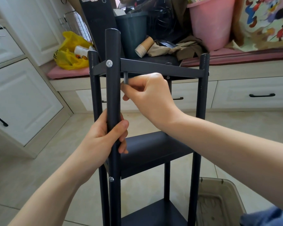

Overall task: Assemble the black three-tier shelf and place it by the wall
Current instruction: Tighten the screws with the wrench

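Note:
The black three-tier shelf [160, 69] stands upright on the tiled floor in front of me, with top, middle and bottom boards between round black posts. My left hand [104, 136] grips the near front post [112, 88] just above the middle board. My right hand [147, 95] pinches a small grey hex key [125, 77] held up under the top board's front rail, right beside that post. A silver screw head [109, 63] shows on the post at top-board height, and another screw [111, 178] lower down.
A window bench with a pink cushion [235, 54] behind the shelf holds a yellow bag [70, 53], a dark bin [132, 33], paper cups [142, 48] and a pink bucket [211, 22]. White cabinets [23, 95] stand left. A brown plastic lid [219, 201] lies at the lower right.

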A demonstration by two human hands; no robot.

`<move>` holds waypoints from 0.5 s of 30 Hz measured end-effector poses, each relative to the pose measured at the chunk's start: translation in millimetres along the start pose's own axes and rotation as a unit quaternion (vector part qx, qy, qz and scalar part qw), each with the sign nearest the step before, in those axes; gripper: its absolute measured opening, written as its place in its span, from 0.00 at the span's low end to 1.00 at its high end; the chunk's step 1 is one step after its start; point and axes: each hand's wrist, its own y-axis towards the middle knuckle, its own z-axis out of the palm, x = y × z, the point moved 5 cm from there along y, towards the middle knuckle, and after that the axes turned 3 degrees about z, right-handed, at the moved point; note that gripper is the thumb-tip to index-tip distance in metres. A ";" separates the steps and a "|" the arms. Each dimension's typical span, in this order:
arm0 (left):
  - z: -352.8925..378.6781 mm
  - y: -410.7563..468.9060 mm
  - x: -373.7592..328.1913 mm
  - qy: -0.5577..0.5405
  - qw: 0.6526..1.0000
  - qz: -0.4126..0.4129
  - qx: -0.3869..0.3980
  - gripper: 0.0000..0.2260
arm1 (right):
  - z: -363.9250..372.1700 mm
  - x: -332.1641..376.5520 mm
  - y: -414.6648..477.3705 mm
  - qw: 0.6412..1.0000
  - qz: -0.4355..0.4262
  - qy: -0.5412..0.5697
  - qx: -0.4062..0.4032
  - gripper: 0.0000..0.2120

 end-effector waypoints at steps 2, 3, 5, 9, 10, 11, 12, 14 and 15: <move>-0.3 -0.5 0.2 0.001 1.000 -0.002 0.002 0.03 | 1.5 0.6 0.4 0.999 -0.019 -0.044 -0.017 0.11; -0.5 -0.6 0.0 0.001 1.000 -0.001 0.002 0.03 | 2.6 0.3 0.9 0.997 -0.025 -0.067 -0.024 0.12; -1.0 -0.5 0.4 0.000 1.000 -0.001 0.004 0.06 | 6.1 0.1 1.8 0.994 -0.033 -0.102 -0.034 0.12; -0.8 0.2 0.8 0.000 1.000 -0.004 0.006 0.04 | 13.7 -1.9 5.2 0.991 -0.036 -0.123 -0.048 0.12; -0.6 0.2 1.1 0.000 1.000 -0.003 0.005 0.04 | 15.0 -2.5 5.9 0.990 -0.039 -0.125 -0.052 0.12; -0.3 0.0 1.4 -0.001 1.000 -0.002 0.004 0.03 | 16.0 -3.3 6.5 0.989 -0.043 -0.127 -0.057 0.11; -0.3 0.0 1.8 -0.002 1.000 0.000 0.002 0.04 | 17.0 -4.0 6.8 0.989 -0.046 -0.126 -0.062 0.11; 0.0 -0.2 2.1 -0.002 1.000 -0.001 0.000 0.06 | 19.3 -5.2 6.8 0.992 -0.046 -0.103 -0.065 0.10; 0.3 0.0 1.8 -0.003 1.000 -0.002 0.000 0.06 | 20.9 -5.7 6.5 0.994 -0.043 -0.083 -0.058 0.09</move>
